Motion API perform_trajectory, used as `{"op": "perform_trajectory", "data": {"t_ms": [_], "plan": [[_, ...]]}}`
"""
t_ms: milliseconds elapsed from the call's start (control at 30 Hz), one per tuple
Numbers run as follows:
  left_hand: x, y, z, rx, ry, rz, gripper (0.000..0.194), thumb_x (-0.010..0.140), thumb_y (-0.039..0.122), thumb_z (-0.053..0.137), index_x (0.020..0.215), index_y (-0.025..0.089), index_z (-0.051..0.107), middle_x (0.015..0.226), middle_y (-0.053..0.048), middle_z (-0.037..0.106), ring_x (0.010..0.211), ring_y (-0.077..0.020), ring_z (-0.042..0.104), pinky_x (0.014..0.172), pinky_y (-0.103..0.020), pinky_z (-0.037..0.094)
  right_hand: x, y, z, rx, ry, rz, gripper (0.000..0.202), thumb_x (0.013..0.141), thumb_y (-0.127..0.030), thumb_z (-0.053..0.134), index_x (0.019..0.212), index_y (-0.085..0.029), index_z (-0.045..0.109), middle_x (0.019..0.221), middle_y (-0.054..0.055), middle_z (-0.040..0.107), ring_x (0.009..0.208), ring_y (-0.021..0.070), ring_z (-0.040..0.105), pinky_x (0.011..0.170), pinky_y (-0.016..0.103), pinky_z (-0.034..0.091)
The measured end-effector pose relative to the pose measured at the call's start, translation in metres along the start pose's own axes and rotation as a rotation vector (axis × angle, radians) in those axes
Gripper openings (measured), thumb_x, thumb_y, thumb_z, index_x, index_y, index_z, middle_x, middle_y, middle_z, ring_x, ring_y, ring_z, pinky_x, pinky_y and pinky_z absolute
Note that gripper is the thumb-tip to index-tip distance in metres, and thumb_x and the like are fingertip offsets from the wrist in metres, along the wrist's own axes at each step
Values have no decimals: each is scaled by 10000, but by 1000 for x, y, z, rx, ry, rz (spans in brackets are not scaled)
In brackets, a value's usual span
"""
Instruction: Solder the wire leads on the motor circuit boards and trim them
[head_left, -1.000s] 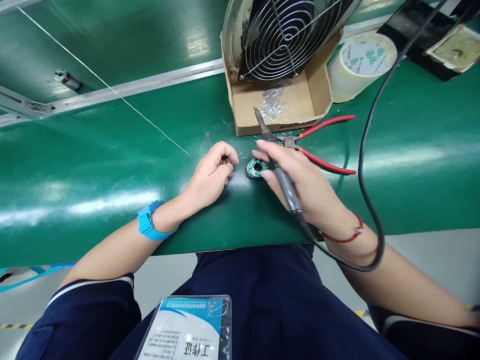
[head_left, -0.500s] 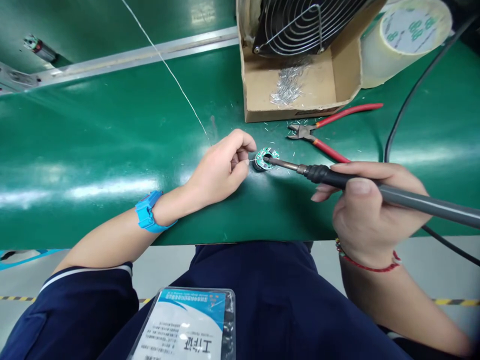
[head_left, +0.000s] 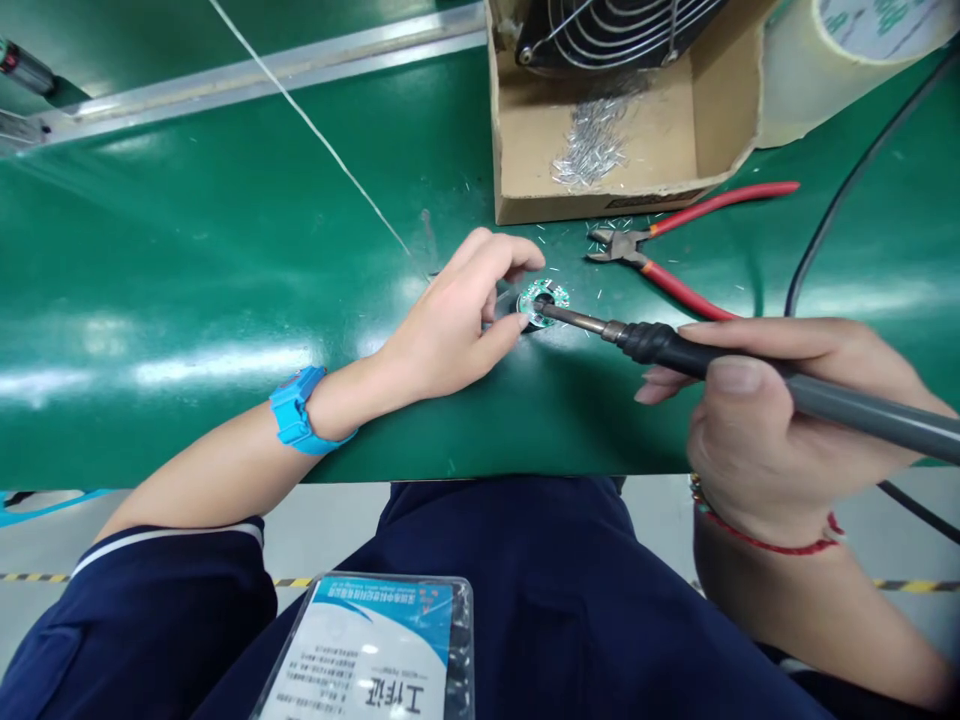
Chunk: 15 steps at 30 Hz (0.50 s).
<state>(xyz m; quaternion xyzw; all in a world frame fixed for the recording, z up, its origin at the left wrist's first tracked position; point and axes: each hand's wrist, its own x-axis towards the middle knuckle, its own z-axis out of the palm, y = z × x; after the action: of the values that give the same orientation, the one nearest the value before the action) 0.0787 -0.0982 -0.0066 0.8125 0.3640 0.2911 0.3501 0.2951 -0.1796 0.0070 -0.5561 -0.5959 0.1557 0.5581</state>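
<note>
A small cylindrical part with a round green circuit board [head_left: 556, 292] on top stands on the bench. My left hand [head_left: 457, 325] is beside it, thumb tip at the board's left edge, index finger arched above and apart from the thumb. Thin solder wire [head_left: 322, 140] runs from the upper left to behind this hand, where the other fingers are curled; their hold on it is partly hidden. My right hand [head_left: 787, 430] is closed around the handle of a soldering iron [head_left: 667, 352]. The iron's tip lies over the middle of the circuit board.
Red-handled cutters [head_left: 626, 245] lie open right of the board among wire clippings. Behind stands a cardboard box [head_left: 600, 205] with a fan [head_left: 615, 30] and clippings. A tape roll [head_left: 802, 90] and black cable [head_left: 847, 180] are at right. Another cylindrical part [head_left: 26, 68] lies far left.
My left thumb and index finger have spread apart and moved right to the circuit board. The iron's tip stays over the board. The whole view has shifted a little.
</note>
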Motion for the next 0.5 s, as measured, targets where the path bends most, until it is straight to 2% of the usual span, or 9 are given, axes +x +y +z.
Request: {"op": "perform_trajectory", "data": {"t_ms": [100,200,400,500], "plan": [[2,-4,-1,49,-92,55,427,860,122,609,1266,227,528,1242,-74,597,1112,-219,633,839,-328,579,3,0,-2,-15,-8,17,176,864,-345,706,903,-182,757,633,-27,688,547,114,688,419,197,451],[4,-6,0,75,-129,49,400,882,141,635,1262,226,548,1224,-63,629,1142,-230,633,946,-367,562,8,-1,-3,-48,-23,47,214,864,-381,703,894,-177,761,616,-25,678,560,122,688,460,237,459],[5,-5,3,80,-100,-2,345,885,177,679,1214,221,584,1175,-49,657,1105,-237,655,942,-388,567,15,-15,-7,-107,-64,201,381,862,-496,674,903,-127,762,653,27,677,570,149,660,482,308,448],[5,-3,4,86,-101,-30,343,882,198,696,1206,230,590,1156,-42,666,1117,-244,653,938,-395,571,15,-21,-9,-153,-91,211,429,876,-523,651,904,-109,761,642,45,658,571,162,646,495,327,447]]}}
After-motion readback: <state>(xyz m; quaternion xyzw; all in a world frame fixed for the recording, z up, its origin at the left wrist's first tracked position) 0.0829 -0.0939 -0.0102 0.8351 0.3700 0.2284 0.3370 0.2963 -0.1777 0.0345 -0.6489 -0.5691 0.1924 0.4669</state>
